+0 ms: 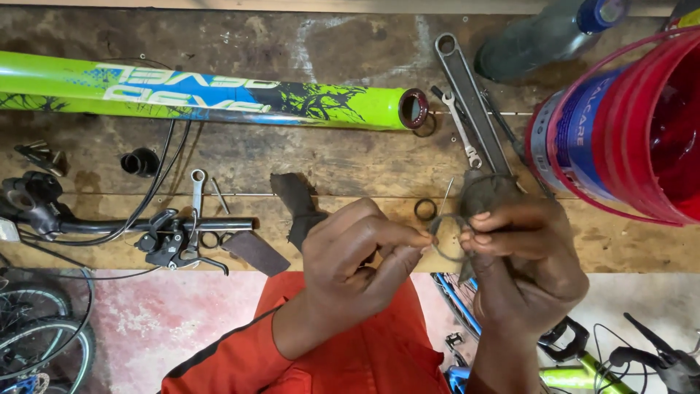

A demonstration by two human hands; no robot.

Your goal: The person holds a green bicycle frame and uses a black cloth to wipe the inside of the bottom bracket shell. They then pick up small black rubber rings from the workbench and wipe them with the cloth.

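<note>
My left hand and my right hand meet above the front edge of a worn wooden workbench. Between their fingertips is a thin dark metal ring; the left pinches its left side, the right pinches its right side. My right hand also clutches a dirty grey rag that bunches above the fingers. A small black ring lies on the bench just beyond the held ring. A thin pin lies next to it.
A green and blue bicycle frame tube lies across the back. Spanners rest at centre right beside a red bucket and a bottle. A handlebar with brake lever, a dark cloth strip and small parts lie left.
</note>
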